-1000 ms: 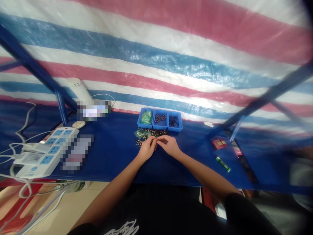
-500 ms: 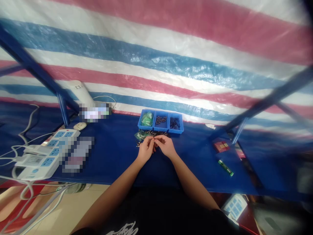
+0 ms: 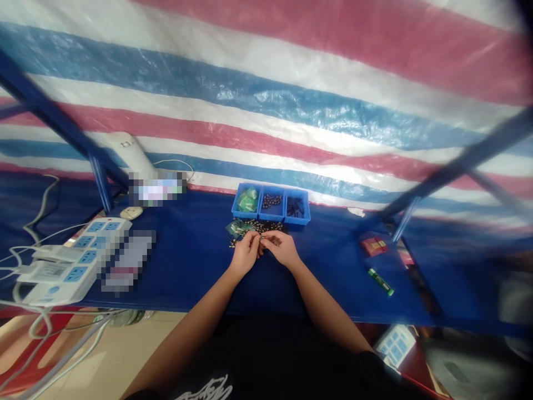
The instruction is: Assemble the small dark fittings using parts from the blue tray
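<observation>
Both left hand [image 3: 245, 253] and right hand [image 3: 285, 249] pinch part [image 3: 261, 238].

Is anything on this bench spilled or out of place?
Mildly: small parts lie in a loose heap on the cloth in front of the bins, not in them. A green stick lies alone, askew, farther right.

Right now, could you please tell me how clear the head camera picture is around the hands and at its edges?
Head view: sharp enough at the centre, yet the parts by the left hand and right hand are too small to resolve; edges smear and darken; glare streaks the tarp; two patches are pixelated.
</observation>
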